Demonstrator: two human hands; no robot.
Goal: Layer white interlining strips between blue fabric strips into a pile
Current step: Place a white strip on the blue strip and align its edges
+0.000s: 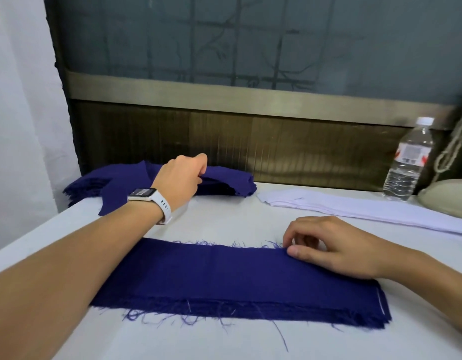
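Two supply stacks along the tabletop's point(224, 222) far edge: blue fabric strips point(232, 181) toward the left corner, white interlining strips point(354, 207) toward the right. There, left hand point(181, 175) with fingers clenched on the top blue strip point(118, 190). Layered pile point(237, 279) by the near edge, its far rim pinched in right hand point(331, 246) fingers.

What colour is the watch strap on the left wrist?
The strap is white; head view.

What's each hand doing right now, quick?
Left hand: fingers pinch a blue strip off the far stack.
Right hand: fingers pinch the near blue pile at its far edge.
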